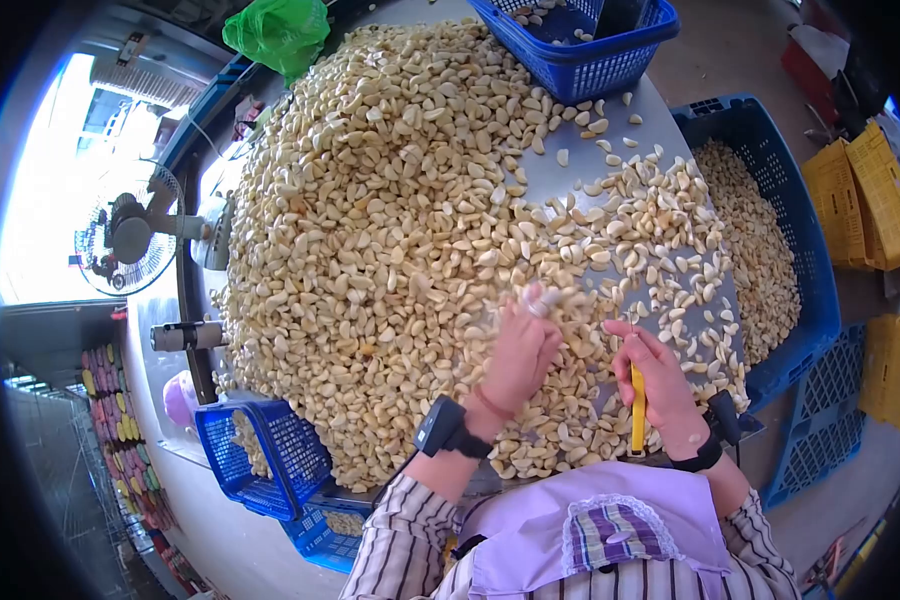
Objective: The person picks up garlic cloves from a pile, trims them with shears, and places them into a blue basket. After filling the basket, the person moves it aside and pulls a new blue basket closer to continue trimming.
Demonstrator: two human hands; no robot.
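Peeled garlic cloves (370,230) are heaped over a metal table and spread thinner towards the right. My left hand (518,355) is low over the front of the heap, its fingers curled and blurred. Something whitish shows at its fingertips; whether it is a clove or a finger covering I cannot make out. To its right, my right hand (658,380) is closed around a small yellow-handled knife (638,410), the handle pointing down towards my apron. Its blade is barely visible near the fingertips. Loose cloves lie under and around both hands.
A blue basket (620,50) stands at the table's far edge beside a green plastic bag (280,35). Another blue basket (315,455) is at the front left. A large blue crate (815,290) of cloves sits right of the table. A fan (130,240) stands left.
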